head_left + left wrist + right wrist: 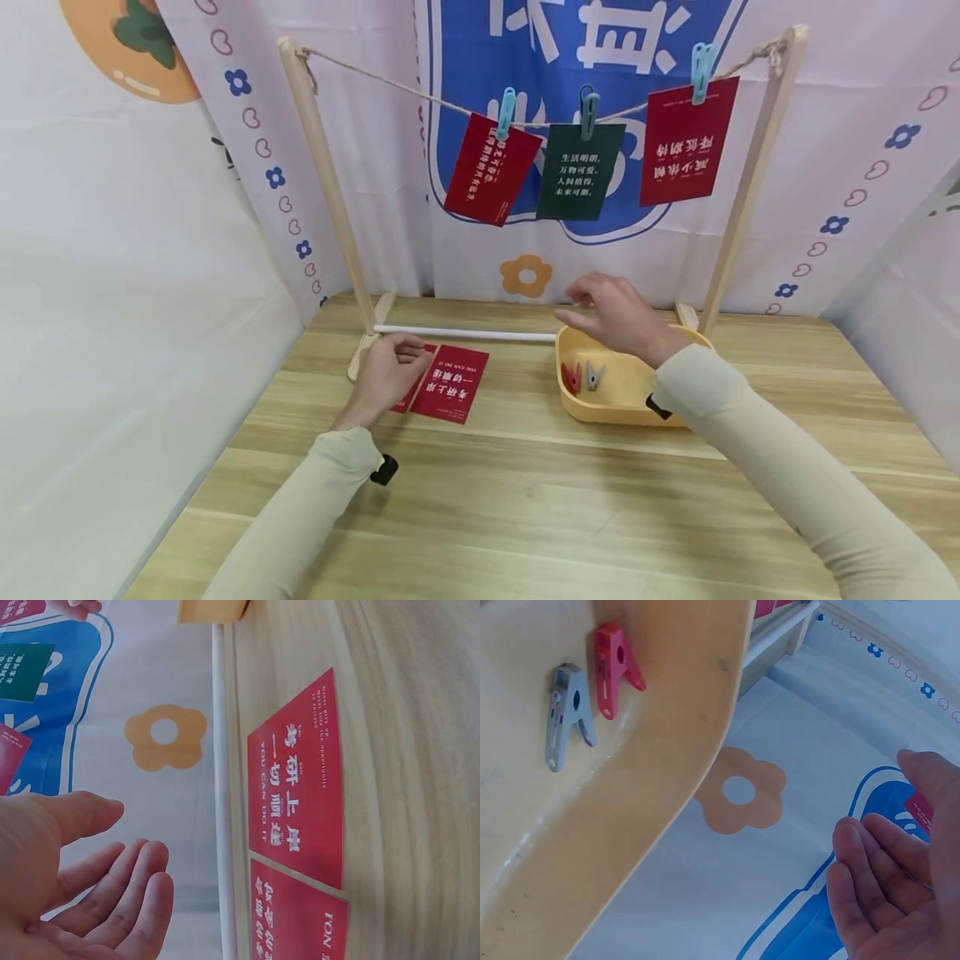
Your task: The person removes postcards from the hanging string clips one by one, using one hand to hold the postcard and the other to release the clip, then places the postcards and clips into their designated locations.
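Note:
My left hand (pixel 390 375) hovers over the left one of two red cards, partly covering it in the head view. Its fingers (pixel 139 900) are loosely bent and hold nothing. The other red card (pixel 452 385) lies flat beside it, with white print. My right hand (pixel 618 317) is raised above the back of a yellow plastic basket (pixel 600 412), thumb apart from its relaxed fingers (pixel 877 877), holding nothing. Inside the basket lie a red clothespin (pixel 615 671) and a grey clothespin (pixel 570 712). The right forearm hides part of the basket.
Behind the hands stands a wooden frame (pixel 330 183) strung with twine (pixel 390 82). Clothespins hold a tilted red card (pixel 491 179), a green card (pixel 581 183) and another red card (pixel 686 158) on it. A white rod (pixel 465 334) runs low between the posts.

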A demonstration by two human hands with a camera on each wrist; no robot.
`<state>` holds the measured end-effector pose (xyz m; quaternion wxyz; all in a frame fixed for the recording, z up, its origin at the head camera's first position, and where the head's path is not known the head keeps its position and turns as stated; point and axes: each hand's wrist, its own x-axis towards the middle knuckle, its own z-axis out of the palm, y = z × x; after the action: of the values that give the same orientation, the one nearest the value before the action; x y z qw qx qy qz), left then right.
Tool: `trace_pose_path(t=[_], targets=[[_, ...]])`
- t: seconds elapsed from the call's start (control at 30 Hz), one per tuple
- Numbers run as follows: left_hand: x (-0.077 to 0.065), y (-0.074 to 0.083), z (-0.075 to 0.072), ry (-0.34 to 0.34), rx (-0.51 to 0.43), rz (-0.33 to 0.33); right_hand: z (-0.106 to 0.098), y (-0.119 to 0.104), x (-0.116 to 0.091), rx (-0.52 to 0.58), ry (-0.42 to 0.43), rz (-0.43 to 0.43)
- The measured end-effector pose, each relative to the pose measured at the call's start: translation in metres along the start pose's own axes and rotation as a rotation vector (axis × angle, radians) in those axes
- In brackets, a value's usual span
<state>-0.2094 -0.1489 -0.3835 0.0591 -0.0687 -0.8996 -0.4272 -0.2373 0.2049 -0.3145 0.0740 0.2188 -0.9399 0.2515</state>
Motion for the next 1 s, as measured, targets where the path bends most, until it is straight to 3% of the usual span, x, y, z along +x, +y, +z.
trace_pose_path(t=[0.23, 0.57, 1.0], targets=[[0.006, 0.006, -0.004, 0.019, -0.056, 0.018, -0.002, -0.007, 0.002, 0.002, 0.070, -0.037], [0.017, 0.017, -0.010, 0.055, -0.114, 0.059, -0.008, -0.021, 0.005, -0.019, 0.264, -0.139], [0.033, 0.025, -0.015, 0.073, -0.139, 0.076, -0.015, -0.039, 0.013, -0.006, 0.352, -0.211]])
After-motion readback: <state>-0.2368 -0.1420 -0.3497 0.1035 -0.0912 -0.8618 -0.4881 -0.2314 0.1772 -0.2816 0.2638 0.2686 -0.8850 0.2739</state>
